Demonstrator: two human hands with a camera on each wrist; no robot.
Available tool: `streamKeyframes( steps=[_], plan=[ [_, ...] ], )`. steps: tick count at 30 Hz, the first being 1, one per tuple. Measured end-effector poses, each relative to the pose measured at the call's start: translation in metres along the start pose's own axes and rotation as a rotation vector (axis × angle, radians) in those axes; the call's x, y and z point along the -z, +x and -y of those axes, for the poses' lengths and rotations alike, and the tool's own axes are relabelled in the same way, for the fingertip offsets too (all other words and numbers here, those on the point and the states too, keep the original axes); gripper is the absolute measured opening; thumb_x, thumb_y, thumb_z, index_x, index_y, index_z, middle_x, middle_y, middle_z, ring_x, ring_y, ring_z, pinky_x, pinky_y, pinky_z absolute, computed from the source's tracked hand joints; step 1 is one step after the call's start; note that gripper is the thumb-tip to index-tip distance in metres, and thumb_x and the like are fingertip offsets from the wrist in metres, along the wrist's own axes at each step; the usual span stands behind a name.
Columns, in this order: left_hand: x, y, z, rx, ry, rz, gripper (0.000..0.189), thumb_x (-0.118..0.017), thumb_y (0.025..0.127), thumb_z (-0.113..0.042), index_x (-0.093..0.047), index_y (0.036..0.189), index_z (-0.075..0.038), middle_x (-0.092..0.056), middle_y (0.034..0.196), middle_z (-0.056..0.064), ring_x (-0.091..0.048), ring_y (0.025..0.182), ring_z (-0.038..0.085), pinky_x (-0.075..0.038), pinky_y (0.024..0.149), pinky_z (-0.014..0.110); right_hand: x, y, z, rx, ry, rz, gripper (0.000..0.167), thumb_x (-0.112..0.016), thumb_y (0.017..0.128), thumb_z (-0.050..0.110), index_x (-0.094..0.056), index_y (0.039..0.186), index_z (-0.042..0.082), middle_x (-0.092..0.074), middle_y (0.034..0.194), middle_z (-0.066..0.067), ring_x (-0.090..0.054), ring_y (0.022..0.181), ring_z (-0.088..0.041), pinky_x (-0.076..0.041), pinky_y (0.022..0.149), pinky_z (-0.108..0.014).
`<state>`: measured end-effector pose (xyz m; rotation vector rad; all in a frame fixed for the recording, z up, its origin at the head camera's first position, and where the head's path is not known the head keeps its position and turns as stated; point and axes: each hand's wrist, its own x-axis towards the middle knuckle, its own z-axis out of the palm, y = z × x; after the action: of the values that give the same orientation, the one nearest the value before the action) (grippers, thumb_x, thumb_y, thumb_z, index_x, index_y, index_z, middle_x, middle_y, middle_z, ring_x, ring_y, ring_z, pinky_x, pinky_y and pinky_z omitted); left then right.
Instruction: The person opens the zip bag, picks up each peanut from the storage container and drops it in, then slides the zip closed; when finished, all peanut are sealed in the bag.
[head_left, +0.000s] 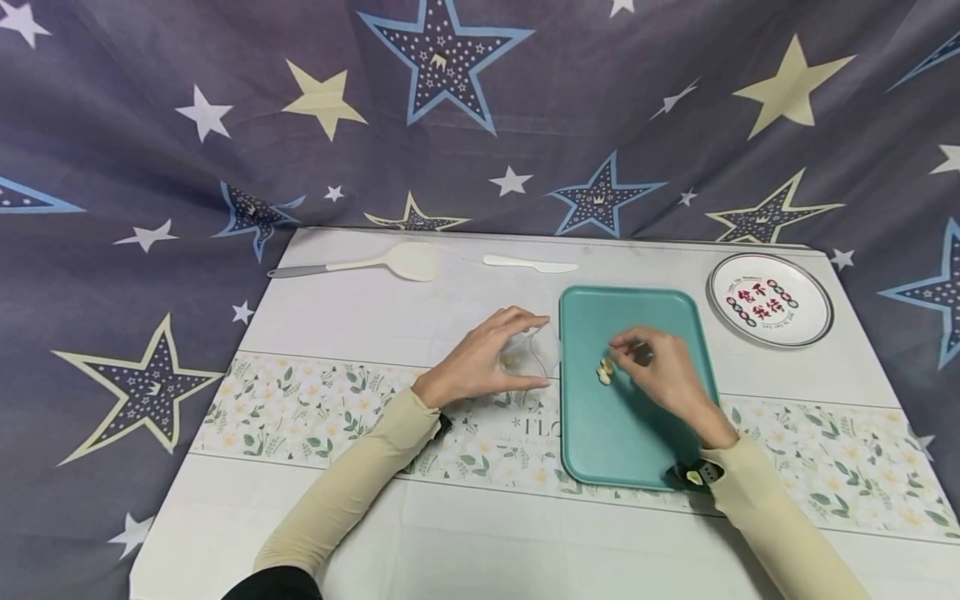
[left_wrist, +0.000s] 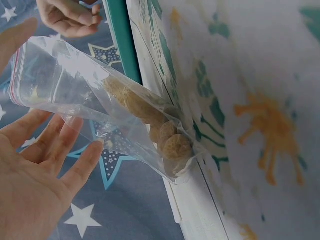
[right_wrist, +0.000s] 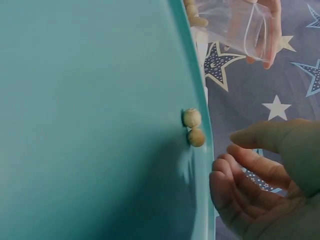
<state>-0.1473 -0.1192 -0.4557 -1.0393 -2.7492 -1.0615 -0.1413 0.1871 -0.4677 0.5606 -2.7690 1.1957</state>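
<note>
My left hand [head_left: 487, 354] holds a clear zip bag [left_wrist: 75, 80] near its mouth, thumb on one side and fingers on the other. Several unshelled peanuts [left_wrist: 175, 147] lie at the bottom of the bag, just left of the green tray [head_left: 626, 446]. A small group of peanuts [head_left: 604, 372] sits on the tray; two of these peanuts [right_wrist: 192, 118] show in the right wrist view. Over the tray, right beside them, is my right hand [head_left: 663, 371], with fingers loosely bent. A gap shows between its thumb and fingers [right_wrist: 225, 192], with nothing in it.
A spatula [head_left: 412, 261] with a grey handle lies at the back left of the table. To its right is a white plastic knife [head_left: 531, 264]. A round plate [head_left: 813, 315] with red characters stands at the back right. Behind the table hangs a star-patterned cloth [head_left: 487, 192].
</note>
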Motion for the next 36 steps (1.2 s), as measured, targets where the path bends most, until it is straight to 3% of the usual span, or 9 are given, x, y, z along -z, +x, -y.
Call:
streamKeyframes(
  steps=[10, 18, 36],
  plan=[
    [-0.0002, -0.0008, -0.002, 0.0, 0.002, 0.006, 0.086, -0.088, 0.081, -0.051, -0.052, 0.153, -0.02, -0.057, 0.141, -0.004, -0.054, 0.132, 0.013, -0.049, 0.116, 0.035, -0.0038, -0.0003, -0.0028, -0.058, -0.048, 0.085, 0.013, -0.078, 0.092, 0.008, -0.076, 0.104, 0.001, -0.076, 0.088, -0.01, -0.068, 0.074, -0.015, -0.053, 0.066, -0.019],
    [-0.0004, 0.0, -0.0011, -0.005, 0.004, -0.006, 0.087, -0.089, 0.08, -0.05, -0.053, 0.152, -0.018, -0.057, 0.142, -0.004, -0.054, 0.132, 0.013, -0.049, 0.116, 0.036, -0.0054, 0.0019, -0.0027, -0.081, -0.071, 0.128, 0.013, -0.075, 0.093, 0.006, -0.076, 0.105, 0.002, -0.076, 0.089, -0.011, -0.068, 0.075, -0.015, -0.054, 0.066, -0.022],
    [0.0004, -0.0006, -0.0009, 0.004, 0.019, 0.005, 0.087, -0.088, 0.08, -0.052, -0.052, 0.153, -0.019, -0.057, 0.142, -0.005, -0.055, 0.13, 0.012, -0.049, 0.115, 0.032, -0.0085, 0.0013, -0.0065, -0.048, -0.101, 0.087, 0.005, -0.076, 0.091, 0.002, -0.077, 0.097, 0.002, -0.077, 0.09, -0.014, -0.072, 0.076, -0.02, -0.057, 0.068, -0.026]
  ],
)
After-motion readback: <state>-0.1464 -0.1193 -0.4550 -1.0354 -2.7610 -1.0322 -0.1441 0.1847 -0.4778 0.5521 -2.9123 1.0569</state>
